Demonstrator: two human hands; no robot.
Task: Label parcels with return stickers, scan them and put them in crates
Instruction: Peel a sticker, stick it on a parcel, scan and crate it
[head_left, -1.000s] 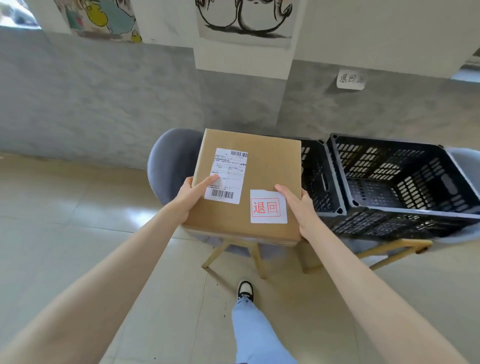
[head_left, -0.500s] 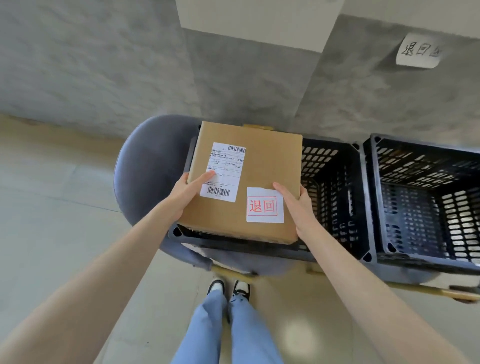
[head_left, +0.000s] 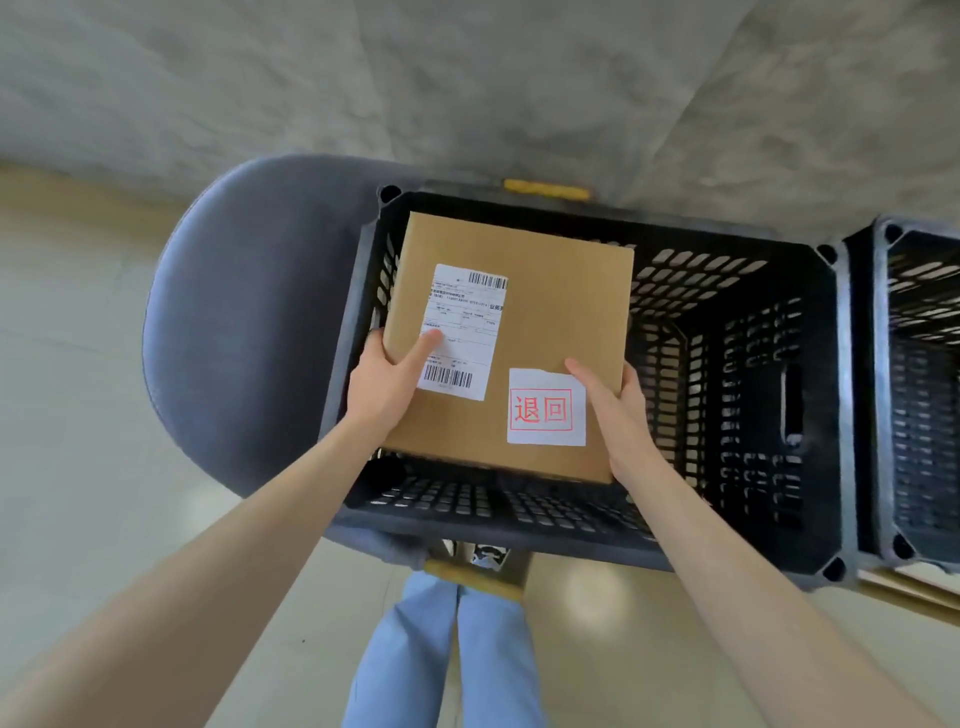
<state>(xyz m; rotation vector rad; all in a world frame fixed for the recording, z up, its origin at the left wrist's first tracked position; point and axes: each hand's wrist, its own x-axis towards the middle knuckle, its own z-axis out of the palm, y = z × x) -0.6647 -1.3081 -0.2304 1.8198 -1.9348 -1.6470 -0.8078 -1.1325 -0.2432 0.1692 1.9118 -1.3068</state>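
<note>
I hold the cardboard parcel between both palms, label side up, over the open mouth of the black plastic crate. My left hand grips its left edge, thumb lying across the white shipping label and fingers curled out of sight beneath; my right hand grips the right edge, thumb resting at the corner of the return sticker with its red characters. The parcel is nearly square, so neither axis leads; it extends away from my hands toward the crate's far wall and sits toward the crate's left side, well short of the right wall. Whether its underside touches anything inside I cannot tell. Lowering looks to me like the step in hand, and the left wall, just beside my left knuckles, is the likeliest snag. The crate rests on a grey upholstered chair, whose curved back sweeps round beyond my left hand. A second black crate stands touching the first, past my right hand. My jeans show below, between my forearms.
</note>
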